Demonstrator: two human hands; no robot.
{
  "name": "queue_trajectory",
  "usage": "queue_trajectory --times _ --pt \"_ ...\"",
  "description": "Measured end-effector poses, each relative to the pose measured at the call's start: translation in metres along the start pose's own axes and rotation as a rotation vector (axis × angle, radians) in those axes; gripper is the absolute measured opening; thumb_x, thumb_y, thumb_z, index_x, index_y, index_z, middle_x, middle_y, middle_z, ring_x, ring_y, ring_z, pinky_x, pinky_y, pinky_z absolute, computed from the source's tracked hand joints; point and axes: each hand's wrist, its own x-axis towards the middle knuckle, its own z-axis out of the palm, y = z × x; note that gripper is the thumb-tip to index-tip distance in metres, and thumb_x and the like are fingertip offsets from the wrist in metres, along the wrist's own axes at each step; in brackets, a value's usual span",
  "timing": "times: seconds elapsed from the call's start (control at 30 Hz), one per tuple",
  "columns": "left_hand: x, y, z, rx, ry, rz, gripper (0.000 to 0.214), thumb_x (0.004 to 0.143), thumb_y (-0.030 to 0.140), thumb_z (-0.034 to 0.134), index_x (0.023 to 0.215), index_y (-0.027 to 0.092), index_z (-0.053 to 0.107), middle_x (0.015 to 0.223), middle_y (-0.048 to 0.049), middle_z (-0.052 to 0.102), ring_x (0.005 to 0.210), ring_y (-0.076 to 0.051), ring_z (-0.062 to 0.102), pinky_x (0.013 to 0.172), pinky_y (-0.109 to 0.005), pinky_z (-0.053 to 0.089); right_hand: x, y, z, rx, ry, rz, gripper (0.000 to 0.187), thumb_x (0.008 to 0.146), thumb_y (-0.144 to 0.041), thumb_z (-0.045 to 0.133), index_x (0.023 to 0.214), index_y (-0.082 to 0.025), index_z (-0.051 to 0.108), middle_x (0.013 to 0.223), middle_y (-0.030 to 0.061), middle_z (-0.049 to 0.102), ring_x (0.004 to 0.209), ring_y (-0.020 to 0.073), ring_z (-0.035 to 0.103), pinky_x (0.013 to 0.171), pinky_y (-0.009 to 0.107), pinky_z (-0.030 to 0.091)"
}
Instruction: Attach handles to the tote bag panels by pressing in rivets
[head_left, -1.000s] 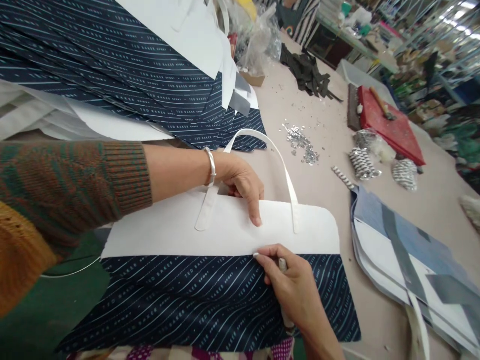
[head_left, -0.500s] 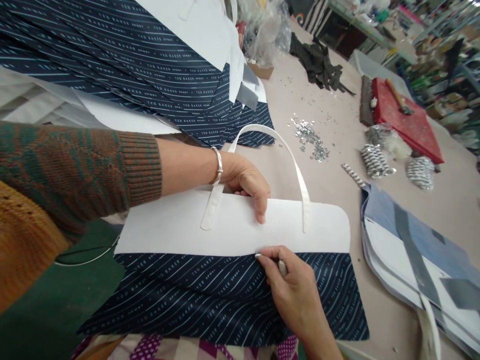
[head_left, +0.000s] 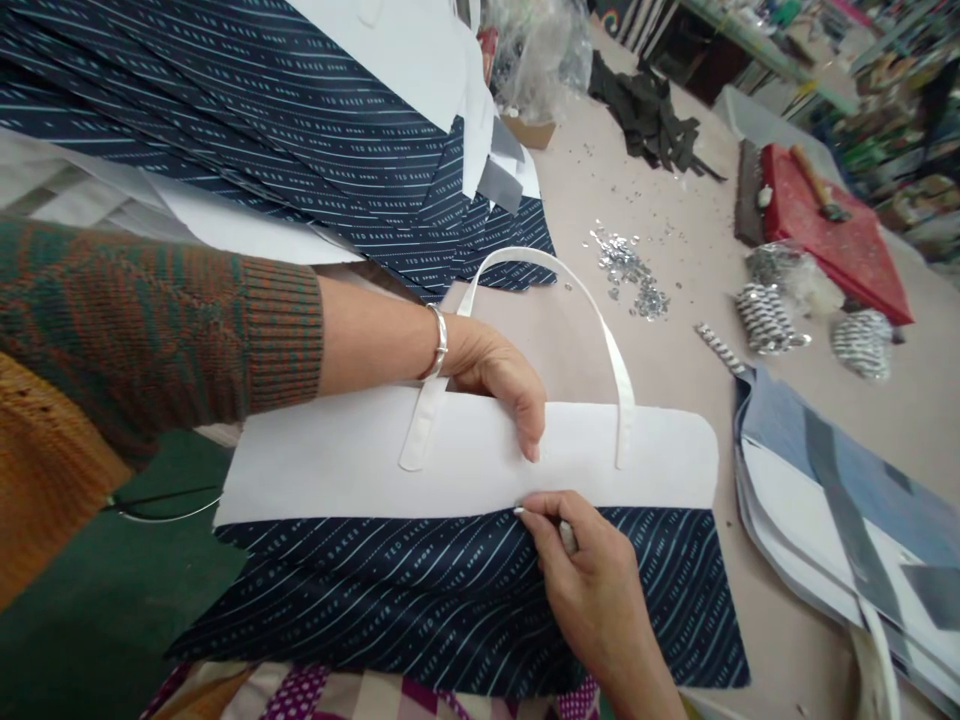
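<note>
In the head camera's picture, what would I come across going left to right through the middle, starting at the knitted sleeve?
Knitted sleeve → silvery bracelet → left hand → pile of silvery bits → striped bundle → second striped bundle.

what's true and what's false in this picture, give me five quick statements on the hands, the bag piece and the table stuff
1. The left hand has a bracelet at its wrist. True.
2. The right hand grips the white strap. False: its fingertips are at the border between the white panel and the dark striped fabric.
3. Both ends of the white strap lie on the white panel. True.
4. The silvery bits are inside a closed box. False: they lie loose on the table.
5. A hammer lies on a red block. True.
</note>
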Motion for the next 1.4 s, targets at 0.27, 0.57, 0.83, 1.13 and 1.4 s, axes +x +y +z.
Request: queue_trajectory --times 0.27,0.57,0.83,1.13,1.4 --pt "-0.003 -0.002 0.006 0.011 0.199 0.012 0.025 0.067 0.036 0.073 0.082 0.015 0.073 0.072 -0.0046 0.073 0.066 -0.021 0.066 0.060 -0.030 0.057 -0.002 0.005 0.002 -0.122 0.059 0.011 0.015 0.091 -0.031 0.057 0.079 -0.024 0.060 0.069 -0.0053 0.065 0.062 0.0121 0.060 0.061 0.023 0.042" --pt "-0.006 -0.003 0.011 0.085 0.276 0.091 0.027 0.064 0.038 0.074 0.079 0.015 0.071 0.077 -0.0046 0.072 0.067 -0.021 0.065 0.059 -0.031 0.055 -0.001 0.003 0.001 -0.212 0.074 0.035 0.023 0.091 -0.037 0.057 0.071 -0.024 0.058 0.060 -0.0045 0.064 0.052 0.0131 0.059 0.054 0.024 0.041" --pt "-0.008 -0.001 0.016 0.107 0.247 0.084 0.026 0.066 0.036 0.068 0.079 0.014 0.071 0.078 -0.0067 0.070 0.072 -0.023 0.065 0.062 -0.032 0.054 0.001 0.004 0.005 -0.243 0.130 0.018 0.026 0.092 -0.040 0.055 0.072 -0.024 0.055 0.061 -0.0032 0.065 0.051 0.0130 0.059 0.053 0.024 0.040" --pt "-0.022 0.012 0.027 0.246 0.326 0.046 0.025 0.064 0.035 0.068 0.079 0.014 0.068 0.069 -0.0042 0.067 0.065 -0.020 0.062 0.058 -0.029 0.051 0.000 0.002 -0.002 0.048 0.018 0.207 0.028 0.088 -0.047 0.060 0.075 -0.021 0.059 0.053 -0.0053 0.055 0.048 0.0115 0.048 0.049 0.022 0.036" --pt "-0.133 0.093 0.080 1.010 0.967 0.080 0.026 0.073 0.034 0.057 0.077 0.011 0.070 0.064 0.0009 0.062 0.069 -0.015 0.059 0.065 -0.020 0.042 -0.028 0.023 -0.069 0.076 0.412 0.181 0.040 0.085 -0.055 0.058 0.087 -0.017 0.069 0.057 -0.0023 0.055 0.047 0.0126 0.048 0.045 0.024 0.039"
